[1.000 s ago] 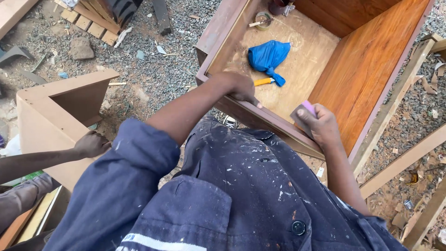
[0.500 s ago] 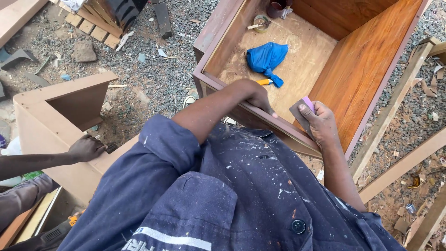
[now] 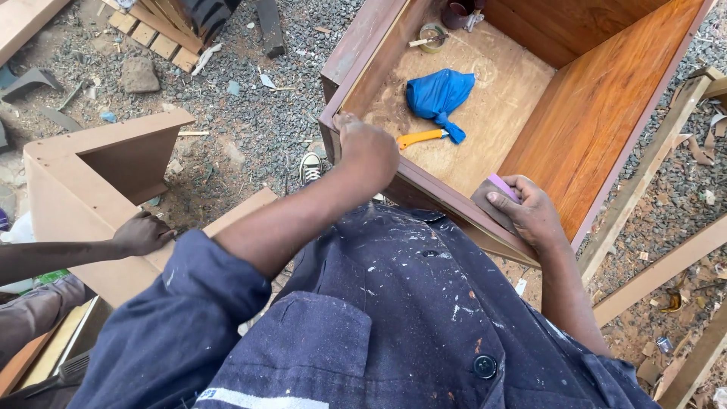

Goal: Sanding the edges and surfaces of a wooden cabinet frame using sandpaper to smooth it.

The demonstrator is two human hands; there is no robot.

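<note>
The left hand (image 3: 369, 149) grips the near edge of the wooden cabinet (image 3: 598, 121) close to its left corner, while the right hand (image 3: 530, 212) presses a sanding block (image 3: 496, 195) – fingers closed over it – on that same edge, toward the right corner.

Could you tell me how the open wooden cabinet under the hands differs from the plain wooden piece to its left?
The cabinet is glossy reddish-brown inside; the plain piece is pale, matt and unfinished. The cabinet holds a blue cloth and a yellow-handled tool; nothing shows inside the plain piece. The left hand and right hand rest on the cabinet; another person's hand touches the plain piece. Both stand on gravel.
</note>
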